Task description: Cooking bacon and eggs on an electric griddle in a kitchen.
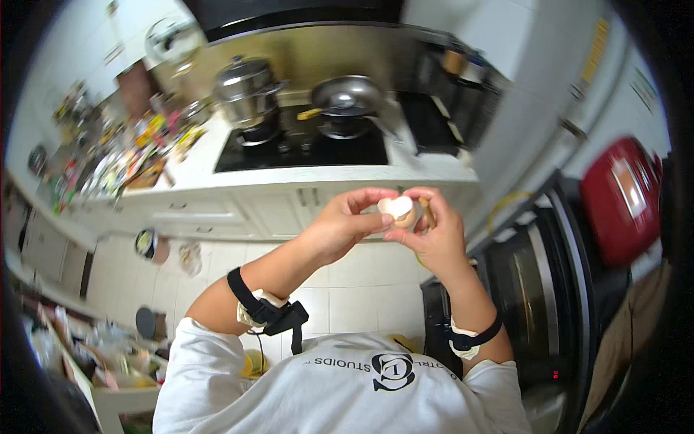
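Both hands meet in front of the kitchen counter, above the floor. An eggshell, broken and showing its white inside, is pinched between the thumb and fingers of my left hand. My right hand grips the right side of the same shell, and a thin brownish stick-like piece lies among its fingers; what it is I cannot tell. Black straps circle both forearms. Beyond the hands, a steel pot with a lid and a metal wok stand on the black cooktop.
Bottles, packets and a cutting board crowd the counter at left. A bin and a plastic bag are on the tiled floor. At right stand an oven and a red appliance. Cluttered shelving fills the lower left.
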`<state>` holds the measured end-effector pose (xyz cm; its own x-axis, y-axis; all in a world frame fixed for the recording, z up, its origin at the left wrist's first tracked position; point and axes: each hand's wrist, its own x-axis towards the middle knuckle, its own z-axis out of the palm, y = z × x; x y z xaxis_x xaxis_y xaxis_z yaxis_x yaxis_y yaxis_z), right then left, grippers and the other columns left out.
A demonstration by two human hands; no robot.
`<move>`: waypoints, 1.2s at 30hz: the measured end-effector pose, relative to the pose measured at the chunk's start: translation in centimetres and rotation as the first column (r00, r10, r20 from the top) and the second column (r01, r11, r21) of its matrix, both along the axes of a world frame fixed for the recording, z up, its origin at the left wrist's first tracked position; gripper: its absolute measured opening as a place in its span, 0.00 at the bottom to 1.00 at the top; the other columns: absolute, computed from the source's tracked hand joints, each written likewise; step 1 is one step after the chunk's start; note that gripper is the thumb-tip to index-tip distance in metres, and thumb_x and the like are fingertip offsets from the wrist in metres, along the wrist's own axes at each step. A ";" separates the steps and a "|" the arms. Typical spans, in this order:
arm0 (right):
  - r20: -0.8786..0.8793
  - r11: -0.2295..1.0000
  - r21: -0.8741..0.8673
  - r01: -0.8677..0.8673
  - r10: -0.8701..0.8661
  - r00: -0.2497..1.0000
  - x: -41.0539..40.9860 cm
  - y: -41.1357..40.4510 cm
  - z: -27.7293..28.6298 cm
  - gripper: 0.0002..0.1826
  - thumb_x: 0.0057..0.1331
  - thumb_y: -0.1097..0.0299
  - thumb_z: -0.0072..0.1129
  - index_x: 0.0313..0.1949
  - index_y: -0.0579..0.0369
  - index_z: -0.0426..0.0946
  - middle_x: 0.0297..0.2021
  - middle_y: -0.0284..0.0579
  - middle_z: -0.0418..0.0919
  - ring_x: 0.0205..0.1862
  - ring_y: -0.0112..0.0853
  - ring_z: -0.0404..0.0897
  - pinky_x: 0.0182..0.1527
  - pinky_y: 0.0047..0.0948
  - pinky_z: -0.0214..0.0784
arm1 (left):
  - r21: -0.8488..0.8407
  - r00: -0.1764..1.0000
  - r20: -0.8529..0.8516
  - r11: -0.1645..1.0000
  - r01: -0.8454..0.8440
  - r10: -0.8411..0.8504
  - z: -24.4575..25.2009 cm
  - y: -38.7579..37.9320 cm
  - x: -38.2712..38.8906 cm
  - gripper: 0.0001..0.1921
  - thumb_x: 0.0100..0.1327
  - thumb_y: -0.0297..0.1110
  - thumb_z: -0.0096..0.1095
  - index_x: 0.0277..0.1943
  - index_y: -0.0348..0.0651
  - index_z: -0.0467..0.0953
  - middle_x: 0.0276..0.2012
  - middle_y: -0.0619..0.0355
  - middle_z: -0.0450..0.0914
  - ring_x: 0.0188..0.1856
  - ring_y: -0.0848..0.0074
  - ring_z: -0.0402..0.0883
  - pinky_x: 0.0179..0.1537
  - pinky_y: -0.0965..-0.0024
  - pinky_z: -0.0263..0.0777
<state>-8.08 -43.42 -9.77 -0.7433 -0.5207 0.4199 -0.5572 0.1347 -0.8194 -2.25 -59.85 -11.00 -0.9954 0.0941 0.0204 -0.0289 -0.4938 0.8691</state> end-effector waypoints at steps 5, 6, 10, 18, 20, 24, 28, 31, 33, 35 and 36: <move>-0.106 0.914 0.053 -0.403 0.407 0.908 -8.8 -11.3 -7.8 0.27 0.41 0.64 0.72 0.40 0.55 0.69 0.35 0.40 0.73 0.30 0.27 0.73 0.28 0.23 0.67 | 0.161 0.945 -0.033 0.935 -0.316 0.326 -9.6 -7.5 -2.7 0.20 0.55 0.25 0.60 0.52 0.37 0.66 0.45 0.54 0.72 0.45 0.75 0.73 0.48 0.73 0.68; -0.128 0.895 0.059 -0.442 0.446 0.886 -8.7 -13.6 -9.0 0.27 0.41 0.64 0.72 0.40 0.54 0.70 0.36 0.41 0.72 0.33 0.30 0.74 0.29 0.24 0.68 | 0.166 0.927 0.038 0.913 -0.374 0.373 -10.0 -9.1 -1.7 0.20 0.55 0.25 0.59 0.52 0.36 0.66 0.45 0.54 0.72 0.45 0.75 0.74 0.48 0.73 0.68; -0.180 0.836 0.061 -0.545 0.546 0.818 -3.1 -25.6 -5.1 0.27 0.40 0.63 0.72 0.39 0.54 0.70 0.37 0.41 0.70 0.37 0.34 0.73 0.31 0.25 0.69 | 0.103 0.850 0.123 0.845 -0.525 0.513 -4.5 -19.4 5.6 0.19 0.55 0.26 0.59 0.50 0.36 0.66 0.45 0.53 0.73 0.45 0.72 0.75 0.48 0.71 0.70; -0.072 0.495 0.227 -0.839 0.867 0.493 -1.8 -43.0 -8.7 0.25 0.38 0.65 0.72 0.36 0.56 0.70 0.37 0.44 0.70 0.37 0.39 0.72 0.36 0.31 0.67 | 0.335 0.520 0.126 0.458 -0.824 0.845 -11.1 -28.3 8.9 0.18 0.57 0.24 0.55 0.51 0.36 0.64 0.45 0.50 0.72 0.46 0.71 0.74 0.49 0.71 0.70; 0.030 0.385 0.324 -0.864 0.909 0.416 -0.3 -44.6 -13.8 0.25 0.39 0.65 0.71 0.36 0.56 0.70 0.38 0.45 0.70 0.36 0.39 0.73 0.36 0.32 0.67 | 0.388 0.425 0.178 0.333 -0.859 0.888 -16.7 -27.7 10.1 0.18 0.57 0.25 0.54 0.51 0.37 0.64 0.46 0.50 0.72 0.46 0.71 0.74 0.49 0.70 0.69; -0.077 0.197 0.210 -0.958 0.980 0.185 9.0 -55.7 -11.3 0.26 0.43 0.65 0.70 0.42 0.55 0.71 0.38 0.43 0.71 0.32 0.32 0.72 0.30 0.26 0.66 | 0.360 0.256 0.192 0.175 -0.917 0.947 -14.8 -36.2 20.9 0.19 0.57 0.27 0.54 0.52 0.39 0.64 0.46 0.50 0.71 0.47 0.70 0.74 0.52 0.67 0.68; 0.113 0.310 0.003 -0.951 0.944 0.309 10.5 -62.9 -17.7 0.12 0.58 0.69 0.56 0.43 0.54 0.73 0.31 0.35 0.73 0.21 0.18 0.64 0.22 0.16 0.57 | 0.329 0.142 0.292 0.040 -0.943 0.946 -23.0 -40.9 26.8 0.20 0.58 0.31 0.54 0.53 0.39 0.63 0.47 0.49 0.71 0.50 0.66 0.71 0.53 0.66 0.65; 0.351 0.508 -0.160 -0.846 0.831 0.432 12.2 -69.0 -14.9 0.18 0.67 0.59 0.38 0.40 0.60 0.73 0.29 0.39 0.75 0.17 0.16 0.63 0.20 0.15 0.57 | 0.298 0.092 0.386 -0.029 -0.954 0.918 -23.5 -47.0 34.4 0.18 0.59 0.31 0.52 0.51 0.38 0.65 0.47 0.49 0.71 0.48 0.65 0.73 0.52 0.66 0.67; 0.367 0.556 -0.270 -0.786 0.814 0.450 8.3 -72.2 -19.6 0.19 0.67 0.59 0.35 0.43 0.62 0.69 0.31 0.44 0.73 0.24 0.21 0.70 0.26 0.19 0.64 | 0.308 0.069 0.471 -0.090 -0.947 0.880 -30.5 -49.2 34.8 0.15 0.59 0.29 0.51 0.49 0.37 0.66 0.43 0.49 0.73 0.43 0.67 0.75 0.48 0.67 0.69; 0.440 0.677 -0.272 -0.684 0.719 0.538 8.4 -74.6 -19.0 0.19 0.67 0.58 0.31 0.43 0.60 0.67 0.30 0.41 0.72 0.29 0.21 0.70 0.32 0.21 0.66 | 0.266 0.040 0.518 -0.117 -0.957 0.854 -31.1 -52.8 37.4 0.15 0.59 0.30 0.50 0.49 0.37 0.67 0.42 0.49 0.74 0.40 0.66 0.76 0.45 0.68 0.71; 0.469 0.713 -0.266 -0.648 0.684 0.559 8.3 -76.0 -18.9 0.19 0.67 0.58 0.31 0.41 0.59 0.68 0.28 0.39 0.71 0.28 0.21 0.69 0.30 0.20 0.66 | 0.248 0.027 0.534 -0.126 -0.961 0.845 -31.5 -55.0 38.9 0.15 0.59 0.31 0.50 0.49 0.37 0.67 0.41 0.50 0.74 0.40 0.67 0.76 0.44 0.69 0.71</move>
<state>0.20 -119.40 -28.63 -0.2949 -0.9447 0.1436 0.0244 -0.1577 -0.9872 36.66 -114.86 -42.55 -0.1119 -0.8635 -0.4918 0.7139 -0.4141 0.5647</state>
